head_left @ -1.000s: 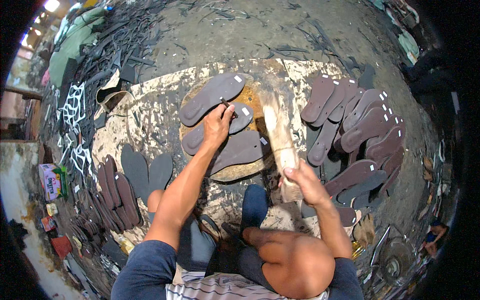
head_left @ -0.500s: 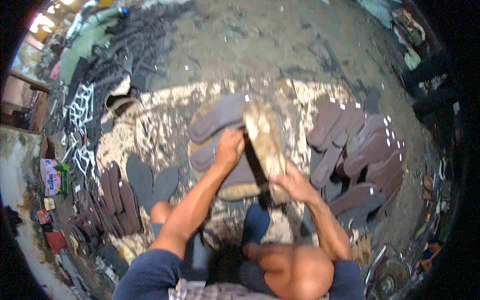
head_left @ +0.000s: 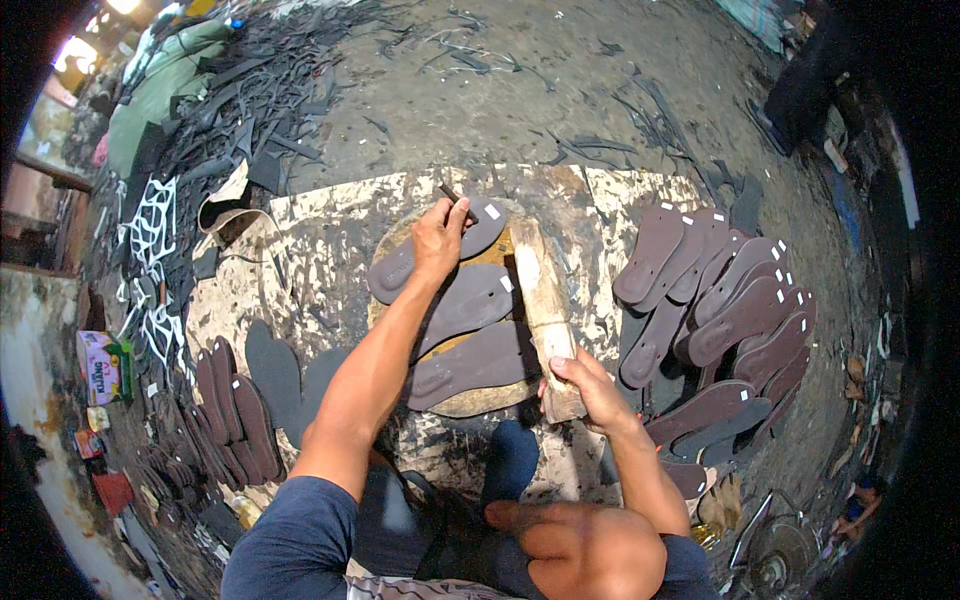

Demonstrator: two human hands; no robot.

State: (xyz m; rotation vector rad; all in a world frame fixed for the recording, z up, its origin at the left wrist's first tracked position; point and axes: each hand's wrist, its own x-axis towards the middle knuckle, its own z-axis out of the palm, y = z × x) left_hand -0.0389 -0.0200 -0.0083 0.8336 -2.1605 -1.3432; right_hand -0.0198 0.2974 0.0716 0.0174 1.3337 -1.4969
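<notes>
Three dark brown footbed soles lie side by side on a round wooden block [head_left: 505, 398] in front of me: a far sole [head_left: 488, 232], a middle sole [head_left: 462, 308] and a near sole [head_left: 470, 372]. My left hand [head_left: 436, 243] pinches a short dark rod, which looks like a punch [head_left: 450, 193], over the toe part of the far sole. Whether its lower end touches the sole is hidden. A pale, worn wooden club [head_left: 543, 285] is gripped near its close end by my right hand [head_left: 590, 390]. It points away from me, along the block's right side.
Brown soles with small white tags [head_left: 745, 300] are piled at the right. More soles [head_left: 240, 420] and dark sole-shaped sheets [head_left: 273, 365] lie at the left. Black scraps [head_left: 270, 100] cover the far left floor. A worn pale board [head_left: 330, 215] lies under the block. A round metal wheel-like thing [head_left: 775, 565] sits lower right.
My left hand has moved away from me and a little left, from the middle sole to the far sole's toe. The club has come slightly right and nearer, and is less blurred.
</notes>
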